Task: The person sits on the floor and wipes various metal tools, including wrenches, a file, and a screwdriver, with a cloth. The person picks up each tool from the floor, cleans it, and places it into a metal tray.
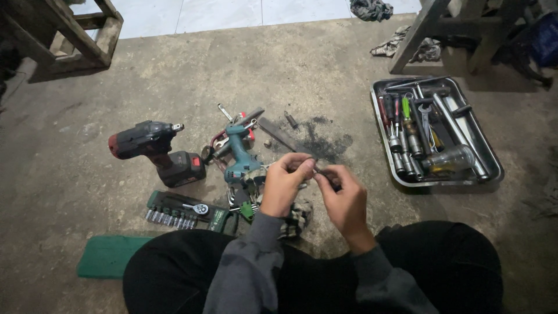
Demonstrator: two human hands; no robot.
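I held a small dark metal piece [318, 171] between my two hands, up over my lap and above the floor. My left hand [285, 183] pinched one end with the fingertips closed tight on it, and my right hand [346, 200] gripped the other end the same way. Its long axis ran roughly left to right across my view, dipping slightly toward my right hand; it was too small and too covered by my fingers to tell which end was which.

Below my hands lay a teal power drill [241, 157], and to its left a red and black impact wrench [154, 151] lay on its side. Nearer me sat a green socket set [186, 212] with its row of sockets showing. A metal tray [491, 157] of screwdrivers and wrenches stood well off to my right.

The floor [325, 70] was rough grey concrete with a dark oily stain [322, 139]. Wooden furniture legs [421, 32] stood at the far edge, beside pale tiles [221, 11].
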